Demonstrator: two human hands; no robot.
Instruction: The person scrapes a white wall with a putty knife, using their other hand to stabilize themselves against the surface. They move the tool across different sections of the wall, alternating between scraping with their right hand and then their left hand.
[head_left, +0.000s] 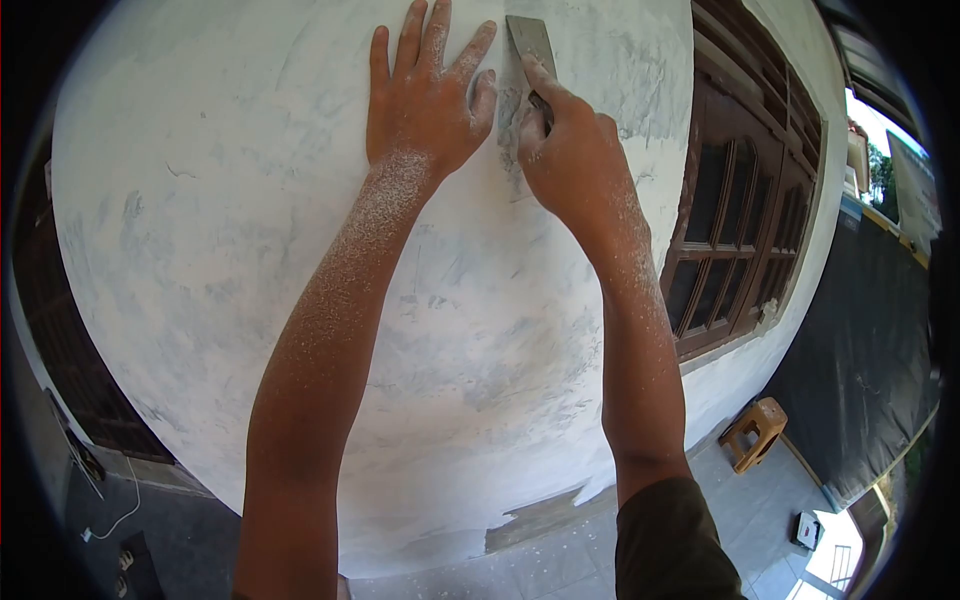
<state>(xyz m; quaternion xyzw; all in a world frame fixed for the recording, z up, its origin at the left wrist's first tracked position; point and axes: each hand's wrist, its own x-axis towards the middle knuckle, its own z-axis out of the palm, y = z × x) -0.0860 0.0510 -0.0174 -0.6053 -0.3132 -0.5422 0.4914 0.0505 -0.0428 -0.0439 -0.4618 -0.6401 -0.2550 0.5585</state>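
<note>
My left hand (pixel 428 105) lies against the white wall (pixel 250 200) with its fingers spread, holding nothing. White dust coats its fingers, wrist and forearm. To its right, my right hand (pixel 578 150) grips a putty knife (pixel 532 42), with the index finger stretched along the flat metal blade. The blade points up and seems to rest on the wall. Most of the handle is hidden inside my fist. Around the knife the wall has grey, rough patches, with a scraped strip running down below the blade.
A brown wooden window (pixel 735 220) with panes is set in the wall at right. A brown plastic stool (pixel 755 434) stands on the tiled floor (pixel 710 530) beside a black sheet (pixel 850 340). At lower left, a white cable (pixel 130 505) lies on the floor.
</note>
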